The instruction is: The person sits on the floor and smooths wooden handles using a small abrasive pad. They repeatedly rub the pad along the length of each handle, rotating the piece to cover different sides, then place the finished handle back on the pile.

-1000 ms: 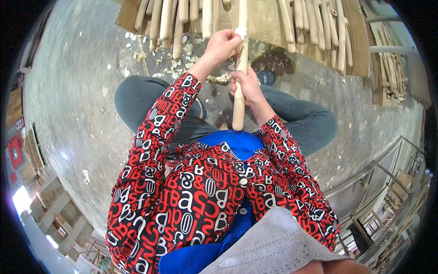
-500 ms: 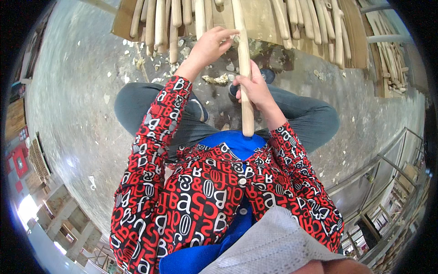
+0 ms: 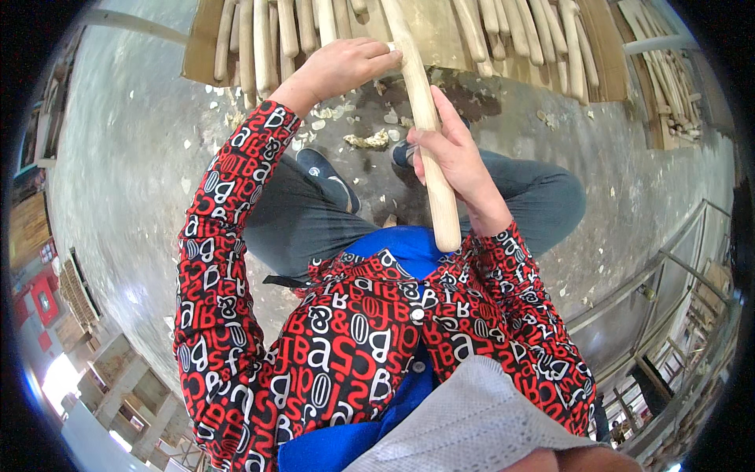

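Concrete floor (image 3: 134, 197), grey, strewn with pale wood shavings (image 3: 367, 141); landmark, a brown cardboard sheet (image 3: 436, 39) at its far side. Wooden stick (image 3: 421, 94), one, pale, smooth-looking: far part over the cardboard sheet, running out of view; near part on the wearer's side of it. Long axis points away from the wearer, leaning left toward the far end; blunt near end beside the blue shirt (image 3: 397, 244). Right hand (image 3: 454, 153), nearer than the cardboard sheet: wrapped round the stick, thumb across the top. Left hand (image 3: 346, 67), just short of the sheet: narrow, fingertips at the stick's left side; whether they pinch anything, cannot tell. Further wooden sticks (image 3: 531, 31): laid side by side on the cardboard sheet.
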`<state>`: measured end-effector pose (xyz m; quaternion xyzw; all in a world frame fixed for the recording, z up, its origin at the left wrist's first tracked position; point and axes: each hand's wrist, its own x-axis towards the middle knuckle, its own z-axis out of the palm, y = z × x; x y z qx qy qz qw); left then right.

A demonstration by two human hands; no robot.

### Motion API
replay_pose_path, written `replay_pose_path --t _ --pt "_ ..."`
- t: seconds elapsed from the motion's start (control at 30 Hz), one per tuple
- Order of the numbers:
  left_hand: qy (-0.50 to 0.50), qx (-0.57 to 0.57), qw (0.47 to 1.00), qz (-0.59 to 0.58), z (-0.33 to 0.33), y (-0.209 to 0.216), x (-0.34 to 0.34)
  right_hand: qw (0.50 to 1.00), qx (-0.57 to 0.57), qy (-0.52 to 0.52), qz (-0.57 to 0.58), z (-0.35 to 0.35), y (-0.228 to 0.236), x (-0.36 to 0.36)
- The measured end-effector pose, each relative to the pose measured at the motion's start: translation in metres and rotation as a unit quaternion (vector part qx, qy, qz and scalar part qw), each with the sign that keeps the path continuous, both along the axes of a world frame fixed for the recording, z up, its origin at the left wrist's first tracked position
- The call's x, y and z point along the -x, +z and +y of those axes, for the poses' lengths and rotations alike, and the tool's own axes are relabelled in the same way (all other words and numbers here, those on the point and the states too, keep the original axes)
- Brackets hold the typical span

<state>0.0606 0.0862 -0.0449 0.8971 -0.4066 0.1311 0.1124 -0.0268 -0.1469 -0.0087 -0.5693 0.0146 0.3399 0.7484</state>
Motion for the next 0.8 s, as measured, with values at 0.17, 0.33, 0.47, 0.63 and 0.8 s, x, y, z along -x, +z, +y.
replay_pose_path --t 0.17,0.33,0.47,0.63,0.8 --pt "0.009 -0.034 0.999 0.018 -0.005 0.002 0.001 0.999 0.030 0.014 -0.017 -0.001 -0.007 0.000" --pt "0.036 -0.020 0.999 0.029 -0.001 -0.003 0.001 0.998 0.047 0.022 -0.028 0.009 -0.005 0.000" --pt "0.152 0.148 0.969 0.128 -0.008 -0.006 -0.002 1.000 0.018 0.014 -0.021 0.010 -0.006 -0.005" --pt "0.158 0.300 0.898 0.280 -0.005 -0.004 -0.001 1.000 0.015 0.005 -0.013 0.011 -0.010 -0.003" --pt "0.134 0.190 0.942 0.243 -0.003 0.002 -0.004 0.999 0.029 0.007 -0.023 0.016 -0.018 0.001"
